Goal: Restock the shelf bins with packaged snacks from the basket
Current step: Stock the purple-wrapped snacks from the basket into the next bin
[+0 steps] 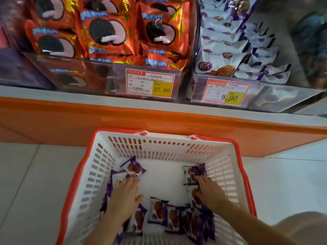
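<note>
Down in the basket (123,144), the right hand (210,191) has its grip pinched on a purple packet (192,172) by the right wall. The left hand (123,195) lies spread on another packet (133,167). The matching bin (276,98) sits far right, nearer the right hand.

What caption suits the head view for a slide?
Left hand and right hand touch snack packets in a white basket below shelf bins.

Dim, soft light; glare streaks the clear bin fronts (79,75). Top corners blur; wide-angle distortion bends the shelf edge (159,119). The white basket (99,156) is brightest.
</note>
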